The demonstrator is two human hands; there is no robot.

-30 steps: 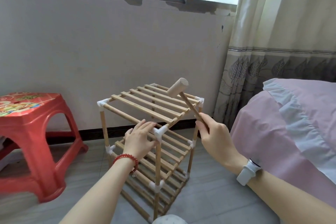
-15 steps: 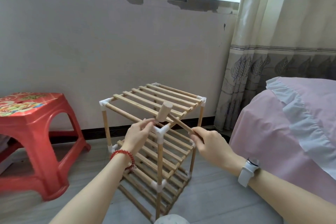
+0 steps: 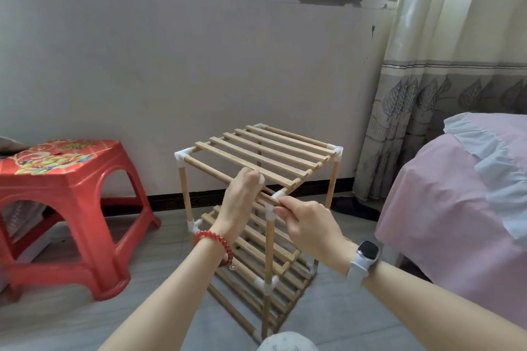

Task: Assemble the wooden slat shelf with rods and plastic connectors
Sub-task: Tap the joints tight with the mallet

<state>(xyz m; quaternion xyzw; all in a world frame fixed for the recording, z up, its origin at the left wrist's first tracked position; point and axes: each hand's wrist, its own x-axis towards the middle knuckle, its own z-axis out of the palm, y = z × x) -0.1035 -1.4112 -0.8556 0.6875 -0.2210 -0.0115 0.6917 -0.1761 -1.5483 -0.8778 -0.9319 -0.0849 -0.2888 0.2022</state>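
Evidently steadying: left hand (image 3: 242, 202) curled over shelf's (image 3: 256, 208) front rod (image 3: 211, 171), right hand (image 3: 308, 222) gripping mallet handle (image 3: 271, 198) against near corner connector (image 3: 278, 195).

one slat shelf (image 3: 265, 157), one red stool (image 3: 65, 179), two hands, one bed (image 3: 456, 194), one curtain (image 3: 456, 51).

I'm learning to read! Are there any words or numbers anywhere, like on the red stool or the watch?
No text here can be read.
Red plastic stool: its top has a colourful printed picture, too blurred to tell whether it holds words.
White smartwatch: the screen is dark, nothing shows.
Wooden slat shelf, curtain: no writing.
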